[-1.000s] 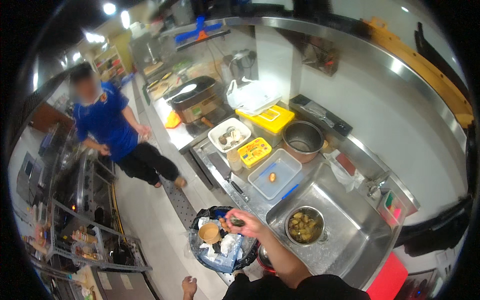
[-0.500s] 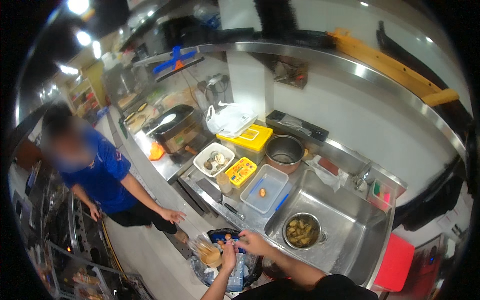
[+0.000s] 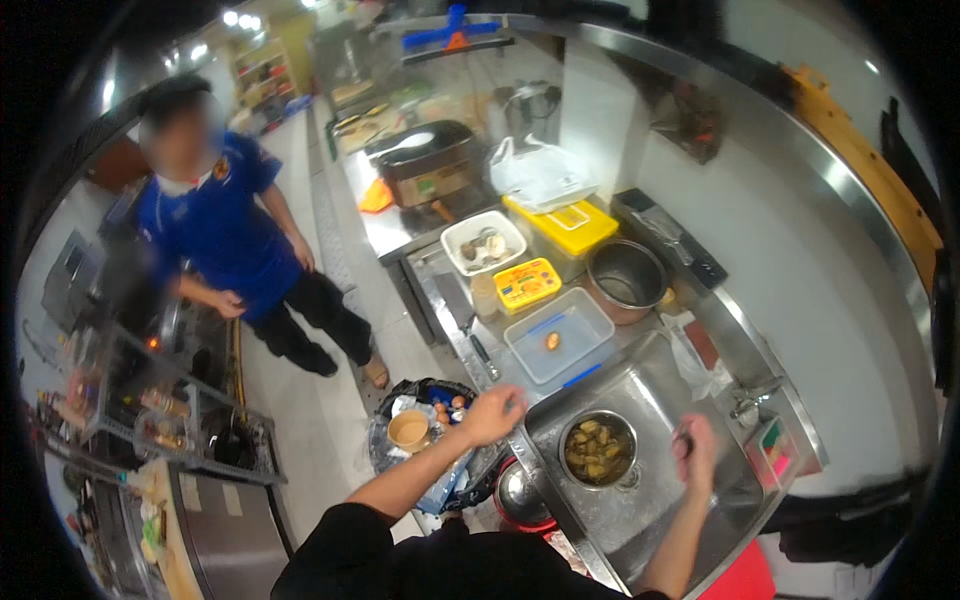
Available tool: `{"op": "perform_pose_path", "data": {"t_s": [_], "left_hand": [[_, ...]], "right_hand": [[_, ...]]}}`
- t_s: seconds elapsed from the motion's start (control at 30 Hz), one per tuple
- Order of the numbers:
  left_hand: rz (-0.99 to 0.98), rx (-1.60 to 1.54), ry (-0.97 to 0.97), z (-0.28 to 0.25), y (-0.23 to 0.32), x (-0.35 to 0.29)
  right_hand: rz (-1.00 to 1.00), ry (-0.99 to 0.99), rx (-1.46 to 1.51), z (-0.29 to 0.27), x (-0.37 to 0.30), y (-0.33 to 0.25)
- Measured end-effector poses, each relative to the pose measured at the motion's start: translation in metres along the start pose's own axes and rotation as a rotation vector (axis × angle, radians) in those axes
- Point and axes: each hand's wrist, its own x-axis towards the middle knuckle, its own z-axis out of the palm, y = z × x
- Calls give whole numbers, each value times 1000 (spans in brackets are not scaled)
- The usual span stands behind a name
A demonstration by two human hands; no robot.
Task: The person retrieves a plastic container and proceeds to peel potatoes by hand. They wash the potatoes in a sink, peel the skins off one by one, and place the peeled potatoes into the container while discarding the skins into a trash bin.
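Observation:
My left hand (image 3: 494, 416) hangs over the sink's left rim, beside the bin; motion blurs its curled fingers. Above the right side of the sink (image 3: 690, 500) is my right hand (image 3: 695, 450), fingers bent around something small and dark that I cannot make out. Between the hands, a round metal bowl (image 3: 598, 485) of brownish-green pieces in liquid sits in the sink. One brown egg-like thing (image 3: 552, 341) lies in a clear plastic container (image 3: 585, 355) behind the sink's left end. The black-lined bin (image 3: 484, 470) holds brown eggshells (image 3: 443, 412) and a paper bowl (image 3: 408, 430).
A yellow-lidded tub (image 3: 527, 284), white bowl (image 3: 466, 245), dark pot (image 3: 628, 280) and knife (image 3: 485, 355) crowd the counter. The faucet (image 3: 755, 396) is at the sink's right. Someone in a blue shirt (image 3: 235, 225) stands left in the aisle. A metal pot lid (image 3: 522, 495) lies below the sink.
My hands were together over the bin; they have parted, the right moving over the sink, the left toward its rim. The view has swung left. The other person's arm has drawn back.

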Motion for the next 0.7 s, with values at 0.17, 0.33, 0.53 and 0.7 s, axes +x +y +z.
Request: {"op": "perform_pose_path", "data": {"t_s": [0.17,0.33,0.53,0.7], "left_hand": [[-512,333,-542,38,-158,-227],[-1250,425,-276,9,-294,-542],[-1459,-306,-251,-40,-315,-592],[-1080,-253,124,-71,-391,-582]], "right_hand": [[157,84,-1007,-46,-47,230],[22,-308,-934,67,-60,196],[-128,-634,-950,246,-59,126],[292,-958,-308,420,-94,106]]}}
